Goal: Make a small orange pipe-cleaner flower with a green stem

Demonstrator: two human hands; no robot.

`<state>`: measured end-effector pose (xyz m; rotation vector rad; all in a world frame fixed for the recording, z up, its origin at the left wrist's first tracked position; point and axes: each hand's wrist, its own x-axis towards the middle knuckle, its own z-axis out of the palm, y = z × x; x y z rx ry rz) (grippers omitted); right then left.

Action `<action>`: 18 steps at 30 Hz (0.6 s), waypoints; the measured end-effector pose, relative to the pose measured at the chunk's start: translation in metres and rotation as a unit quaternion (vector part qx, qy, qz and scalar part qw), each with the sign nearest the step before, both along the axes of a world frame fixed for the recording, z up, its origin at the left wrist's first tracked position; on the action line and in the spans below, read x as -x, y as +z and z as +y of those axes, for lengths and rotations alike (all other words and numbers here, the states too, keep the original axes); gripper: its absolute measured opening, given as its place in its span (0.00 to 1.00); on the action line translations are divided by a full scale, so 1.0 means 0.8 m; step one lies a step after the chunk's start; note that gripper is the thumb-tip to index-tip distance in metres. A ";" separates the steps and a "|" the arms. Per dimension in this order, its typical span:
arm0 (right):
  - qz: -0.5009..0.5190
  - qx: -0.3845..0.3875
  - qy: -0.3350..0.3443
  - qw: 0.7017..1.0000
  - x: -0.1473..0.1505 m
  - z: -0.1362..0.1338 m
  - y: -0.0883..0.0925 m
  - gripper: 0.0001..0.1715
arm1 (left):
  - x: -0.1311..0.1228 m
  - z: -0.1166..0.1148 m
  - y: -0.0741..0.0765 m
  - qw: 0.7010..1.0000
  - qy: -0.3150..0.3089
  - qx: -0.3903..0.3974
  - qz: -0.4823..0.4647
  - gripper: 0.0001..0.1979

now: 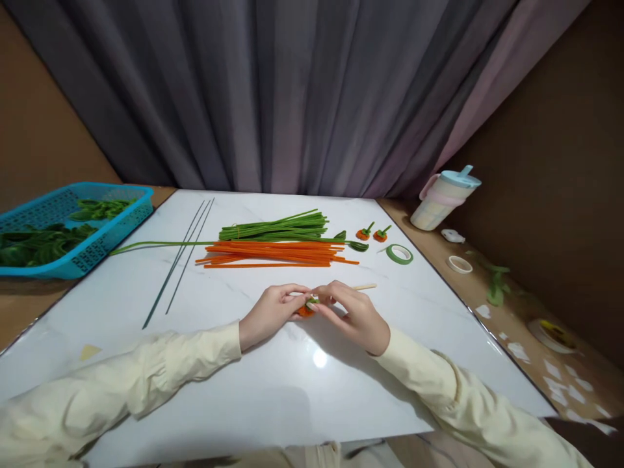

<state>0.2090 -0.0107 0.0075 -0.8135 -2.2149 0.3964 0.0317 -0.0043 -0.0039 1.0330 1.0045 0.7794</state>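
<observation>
A small orange pipe-cleaner persimmon [306, 311] with a green top sits between my two hands, low over the white table. My left hand [273, 313] is closed around its left side with the fingertips. From the other side, my right hand [353, 315] pinches at the green top, and the fingers partly cover it. A pale thin stick [365, 286] sticks out behind my right hand; whether that hand grips it I cannot tell. Beyond my hands lie orange pipe cleaners [277, 254] and a bundle of green pipe cleaners [275, 227].
Two similar orange-and-green persimmons [380, 235] lie at the back right, near a roll of green tape [400, 254]. Thin dark wires [179, 253] lie left. A blue basket [92, 255] with green pieces stands far left. Right are a tumbler [444, 198] and paper scraps [553, 370].
</observation>
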 end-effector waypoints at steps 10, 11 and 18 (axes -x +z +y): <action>-0.274 0.015 0.010 0.962 -0.028 0.054 0.097 0.09 | 0.004 0.000 0.002 1.000 -0.007 -0.010 -0.028 0.23; -0.301 0.012 -0.006 0.953 -0.034 0.059 0.115 0.10 | 0.004 0.000 0.002 0.999 -0.009 -0.017 -0.025 0.23; -0.313 0.068 -0.120 0.940 -0.100 0.101 0.179 0.10 | 0.002 -0.006 0.004 0.997 -0.041 -0.064 -0.009 0.22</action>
